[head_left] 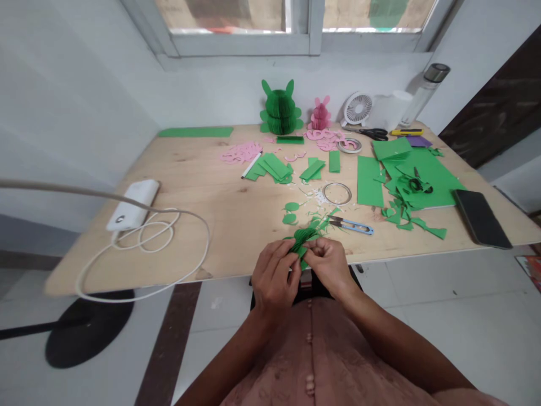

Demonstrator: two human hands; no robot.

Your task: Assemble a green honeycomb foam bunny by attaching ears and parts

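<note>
At the table's front edge, a layered green paper piece (305, 235) with fanned folds is held between both hands. My left hand (275, 270) closes its fingers around the left side of it. My right hand (328, 260) pinches the right side, thumb and fingers pressed together; the fingers partly hide the paper. Just beyond the hands lie small green paper ovals (289, 217) and thin green clippings. Blue-handled thread snips (351, 224) rest to the right of the paper piece, near a roll of tape (337, 193).
Behind stand a green paper figure (281, 110) and a pink paper figure (320, 114). Green sheets (435, 180) and a phone (482, 219) lie right. A white power bank (134, 204) with a looped cable sits left. Black scissors (372, 133) and a small fan (357, 109) are at the back.
</note>
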